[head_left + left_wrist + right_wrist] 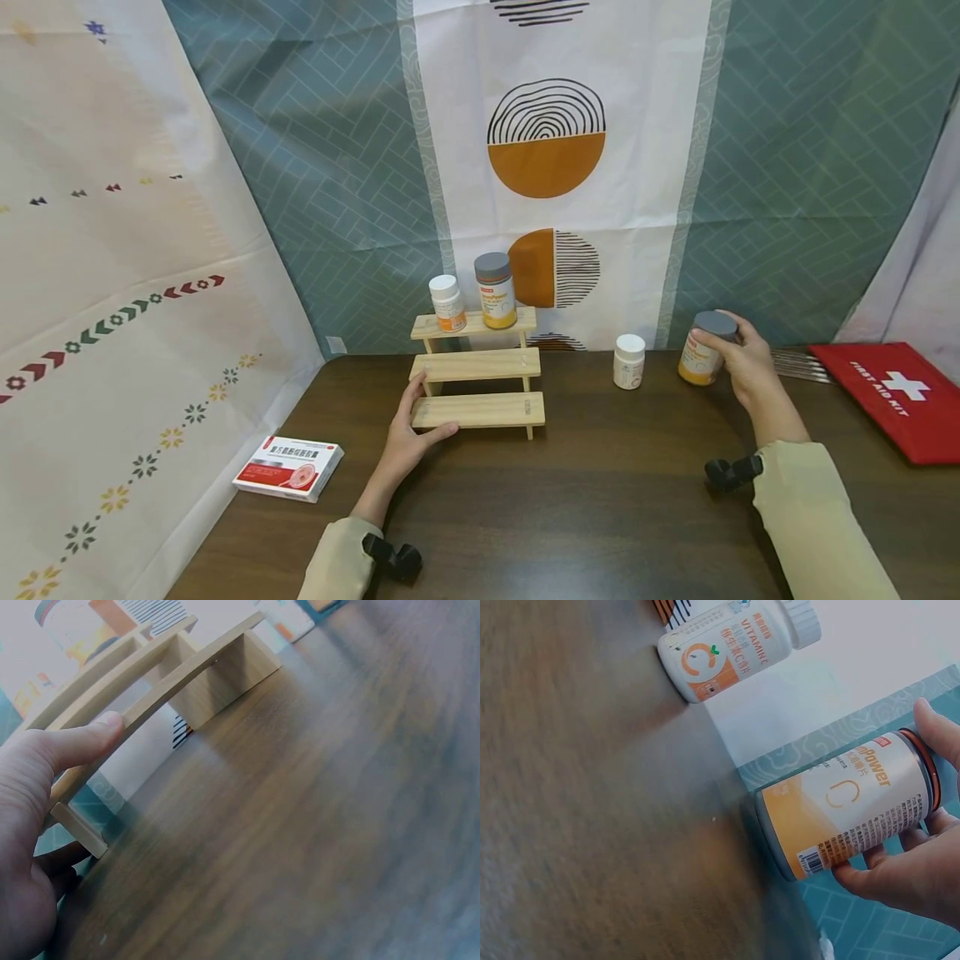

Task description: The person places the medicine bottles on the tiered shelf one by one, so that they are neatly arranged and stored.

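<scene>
At the left end of a three-step wooden stand [476,364], my left hand [405,440] grips the lowest step, with the thumb along its front edge. My right hand [750,364] holds a grey-lidded supplement bottle [698,360] round its upper part, thumb and fingers on opposite sides. Whether that bottle touches the table cannot be told. Just left of it stands a small white vitamin C bottle [731,652]. The stand's top step carries a white-capped bottle [447,304] and another grey-lidded bottle [497,292].
A red and white medicine box [288,468] lies on the brown table [570,517] at the left. On the right is a red first aid kit pouch [896,400], with thin metal-looking sticks [801,365] beside it. Patterned cloth [330,167] hangs behind.
</scene>
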`<action>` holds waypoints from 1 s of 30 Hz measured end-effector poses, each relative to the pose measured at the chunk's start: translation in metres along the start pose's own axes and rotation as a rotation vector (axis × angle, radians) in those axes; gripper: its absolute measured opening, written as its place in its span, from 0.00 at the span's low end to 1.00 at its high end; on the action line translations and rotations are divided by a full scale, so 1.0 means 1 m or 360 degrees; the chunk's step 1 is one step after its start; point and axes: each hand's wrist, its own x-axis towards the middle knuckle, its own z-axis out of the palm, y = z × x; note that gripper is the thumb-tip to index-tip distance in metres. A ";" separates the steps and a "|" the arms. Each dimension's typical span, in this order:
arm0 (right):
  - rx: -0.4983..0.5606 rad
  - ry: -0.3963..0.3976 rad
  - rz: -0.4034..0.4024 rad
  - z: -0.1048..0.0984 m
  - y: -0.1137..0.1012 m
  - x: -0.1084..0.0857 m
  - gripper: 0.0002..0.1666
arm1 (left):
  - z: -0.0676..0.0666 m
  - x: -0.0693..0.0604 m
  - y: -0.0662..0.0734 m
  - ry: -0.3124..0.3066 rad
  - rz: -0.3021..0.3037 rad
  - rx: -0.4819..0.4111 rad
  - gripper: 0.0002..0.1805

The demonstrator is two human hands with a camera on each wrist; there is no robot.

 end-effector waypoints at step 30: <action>0.0372 0.0091 -0.0337 0.006 -0.056 -0.030 0.27 | 0.000 -0.001 0.002 0.0012 0.0002 0.0023 0.51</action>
